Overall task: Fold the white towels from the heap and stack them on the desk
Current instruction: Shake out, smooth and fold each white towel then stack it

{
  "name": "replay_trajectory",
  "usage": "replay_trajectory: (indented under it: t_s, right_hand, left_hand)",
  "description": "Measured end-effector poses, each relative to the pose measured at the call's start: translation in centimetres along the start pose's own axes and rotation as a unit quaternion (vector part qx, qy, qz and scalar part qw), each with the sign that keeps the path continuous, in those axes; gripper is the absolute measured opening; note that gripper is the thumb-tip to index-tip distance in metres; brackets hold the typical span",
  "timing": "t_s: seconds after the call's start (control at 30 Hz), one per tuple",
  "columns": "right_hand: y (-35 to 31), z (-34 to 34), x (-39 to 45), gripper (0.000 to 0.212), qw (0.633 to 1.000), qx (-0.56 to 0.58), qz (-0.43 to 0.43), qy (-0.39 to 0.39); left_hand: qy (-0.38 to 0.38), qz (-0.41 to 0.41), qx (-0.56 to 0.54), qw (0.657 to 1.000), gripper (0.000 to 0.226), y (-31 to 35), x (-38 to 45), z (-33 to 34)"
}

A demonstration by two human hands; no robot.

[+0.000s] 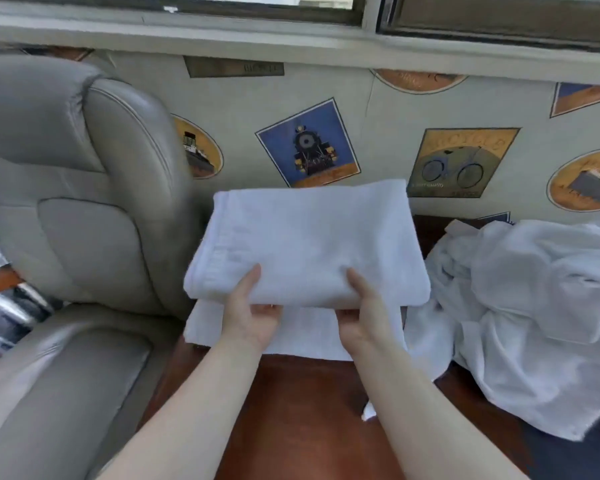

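Both your forearms come in from the bottom edge over the dark wood desk (302,410). Your left hand (248,318) and right hand (364,317) each pinch the near edge of a folded towel (305,244): thumbs on top, fingers curled under. So both are clamped on it, left hand nearer the left corner, right hand approx. mid-edge. Folded towel is held flat, tilted a bit up toward the wall, w/ its near edge hanging just above a second folded towel (302,334) lying on the desk. Can't tell if the two touch further back.

To the right, just beside both, sits the heap (520,306) of crumpled white towels, spilling over the desk's right side; one small white corner (368,412) pokes out by your right forearm.

Left of the desk: grey leather chair (70,202), backrest & seat filling that side. Behind it all, wall (378,133) w/ printed train, bike & ship pics, window sill (222,32) above.
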State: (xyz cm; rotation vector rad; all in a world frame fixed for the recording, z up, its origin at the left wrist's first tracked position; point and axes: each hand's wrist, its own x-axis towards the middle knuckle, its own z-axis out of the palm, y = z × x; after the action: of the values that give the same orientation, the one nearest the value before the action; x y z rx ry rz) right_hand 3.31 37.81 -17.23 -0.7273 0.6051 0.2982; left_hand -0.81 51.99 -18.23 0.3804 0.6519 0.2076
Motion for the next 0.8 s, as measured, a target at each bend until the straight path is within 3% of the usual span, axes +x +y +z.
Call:
replay_trajectory:
  t_s: [0.13,0.37,0.47,0.53,0.6,0.63,0.67,0.7,0.73,0.8]
  right_hand:
    - [4.4,-5.1,3.5,0.034,0.998,-0.030,0.026,0.049]
    - [4.9,-5.2,3.7,0.047,0.996,-0.022,-0.018,0.082]
    - [5.5,-5.4,2.2,0.042,0.975,-0.123,-0.034,0.182]
    - [5.1,-4.8,1.5,0.062,0.933,-0.199,-0.108,0.280]
    - [4.1,-4.5,0.4,0.079,0.865,-0.247,-0.283,0.331]
    - [3.8,-4.2,0.2,0.079,0.815,-0.292,-0.402,0.299]
    - [3.8,-3.6,0.2,0.076,0.766,-0.346,-0.493,0.223]
    - [4.1,-2.8,0.9,0.071,0.730,-0.409,-0.534,0.123]
    - [4.5,-1.8,2.0,0.065,0.682,-0.512,-0.522,0.028]
    - [5.5,-0.8,4.6,0.055,0.500,-0.757,-0.414,-0.075]
  left_hand:
    - [0.053,-0.030,0.028,0.998,0.045,-2.8,2.4,-5.6]
    - [0.041,-0.010,0.037,0.998,0.027,-1.6,3.3,-5.5]
    - [0.124,-0.010,0.100,0.987,0.032,-1.4,2.2,-5.4]
    - [0.243,0.043,0.105,0.963,0.030,-1.1,2.0,-5.2]
    - [0.334,0.218,0.153,0.904,0.046,-0.7,1.0,-5.1]
    - [0.308,0.346,0.231,0.856,0.057,-0.8,0.3,-4.6]
    - [0.226,0.458,0.335,0.792,0.063,-1.2,0.1,-4.2]
    - [0.116,0.521,0.443,0.721,0.060,-2.0,0.5,-3.7]
    - [0.025,0.511,0.560,0.652,0.058,-2.7,1.5,-3.1]
    - [-0.043,0.383,0.771,0.507,0.052,-3.7,4.2,-2.1]
